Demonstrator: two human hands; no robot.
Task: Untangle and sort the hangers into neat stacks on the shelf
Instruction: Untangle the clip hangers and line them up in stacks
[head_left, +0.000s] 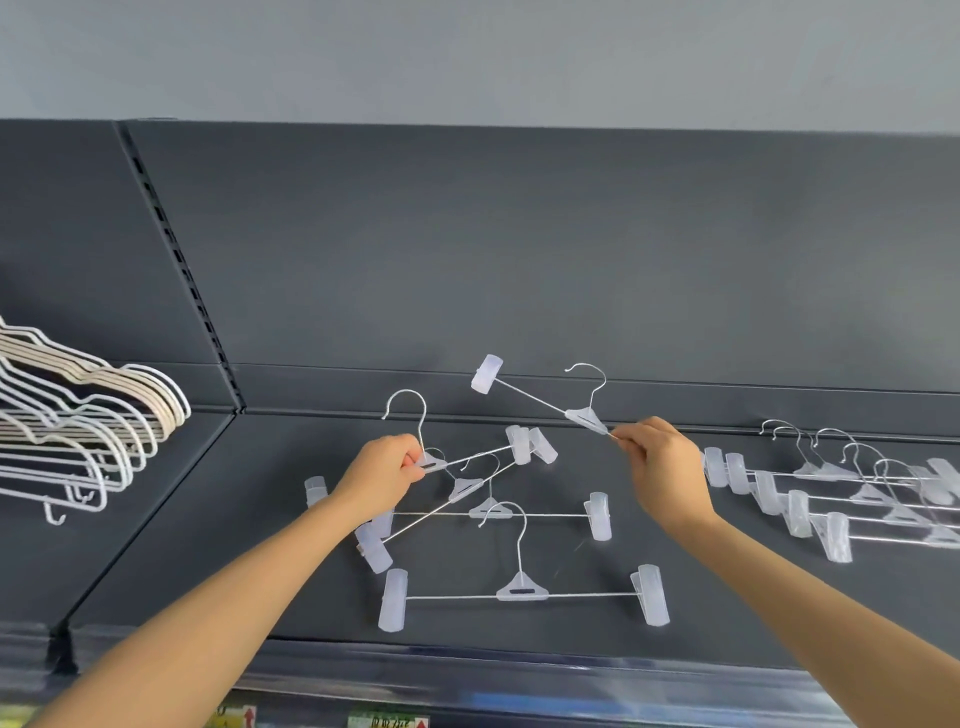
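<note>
While L hand (387, 475) grips hub of tangled clip hanger (478, 456) atop pile (488, 512) mid shelf (234, 545), R hand (662, 462) pinches bar of raised clip hanger (584, 418), tilted, clear of shelf, loose hanger (522, 592) near front edge, sorted clip-hanger row (831, 499) at R, white wire hangers (78, 415) far L.

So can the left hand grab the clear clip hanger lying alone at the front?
Probably, once it lets go: the left hand is gripping a tangled clear plastic clip hanger, but the front clear plastic clip hanger lies uncovered nearby.
</note>
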